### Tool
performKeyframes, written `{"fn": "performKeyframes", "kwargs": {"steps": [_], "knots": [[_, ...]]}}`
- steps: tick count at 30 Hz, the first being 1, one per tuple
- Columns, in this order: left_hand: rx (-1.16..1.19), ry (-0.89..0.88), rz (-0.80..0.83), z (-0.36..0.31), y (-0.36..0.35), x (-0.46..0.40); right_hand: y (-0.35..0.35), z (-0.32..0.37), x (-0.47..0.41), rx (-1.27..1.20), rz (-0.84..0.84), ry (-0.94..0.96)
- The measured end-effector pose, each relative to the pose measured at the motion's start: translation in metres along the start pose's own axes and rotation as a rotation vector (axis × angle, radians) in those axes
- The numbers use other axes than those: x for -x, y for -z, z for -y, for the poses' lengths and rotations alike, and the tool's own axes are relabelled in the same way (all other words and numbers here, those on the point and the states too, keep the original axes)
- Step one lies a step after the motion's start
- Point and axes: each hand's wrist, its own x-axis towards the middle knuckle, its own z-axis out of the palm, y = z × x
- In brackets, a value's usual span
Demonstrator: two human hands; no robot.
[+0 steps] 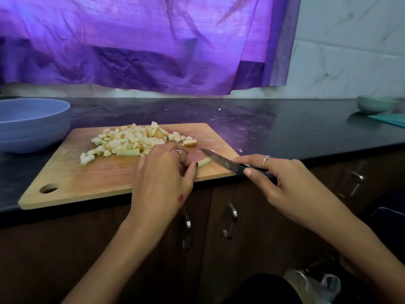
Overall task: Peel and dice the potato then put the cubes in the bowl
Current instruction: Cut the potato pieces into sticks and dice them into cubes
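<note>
A pile of pale diced potato cubes (pixel 131 140) lies on the far half of a wooden cutting board (pixel 92 178). My left hand (pixel 163 172) rests on the board's right part and pinches a thin potato strip (pixel 205 161) between thumb and fingers. My right hand (pixel 282 183) grips the black handle of a knife (pixel 221 160), forefinger along the top, with the blade tip pointing left just above the strip. A large blue bowl (pixel 32 123) stands to the left of the board, and I can see nothing inside it.
The board lies on a dark stone counter (pixel 263 128) and its near edge overhangs the front. A small green bowl (pixel 375 104) and a teal mat (pixel 392 119) sit at the far right. Purple cloth (pixel 142 40) hangs behind. Cabinet doors with metal handles (pixel 232 220) are below.
</note>
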Motion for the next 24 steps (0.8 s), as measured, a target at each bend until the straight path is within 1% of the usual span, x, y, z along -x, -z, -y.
{"fn": "performKeyframes", "kwargs": {"steps": [3, 6, 12, 13, 18, 24], "knots": [[0.015, 0.017, 0.016, 0.001, 0.000, -0.002, 0.002, 0.003, -0.004, 0.025, 0.005, 0.018], [0.051, 0.043, 0.034, 0.000, 0.001, -0.004, 0.002, 0.004, -0.013, 0.071, 0.049, 0.030], [0.070, 0.069, 0.045, -0.005, 0.002, -0.004, -0.003, 0.009, -0.027, 0.361, 0.122, 0.077], [0.072, 0.068, 0.042, -0.005, 0.001, -0.004, -0.003, 0.009, -0.028, 0.378, 0.139, 0.078], [0.060, 0.050, 0.020, -0.005, 0.000, -0.003, 0.001, 0.006, -0.039, 0.218, 0.195, 0.075], [0.006, 0.058, 0.005, -0.005, -0.002, -0.004, 0.007, 0.009, -0.032, 0.198, 0.213, 0.078]]}}
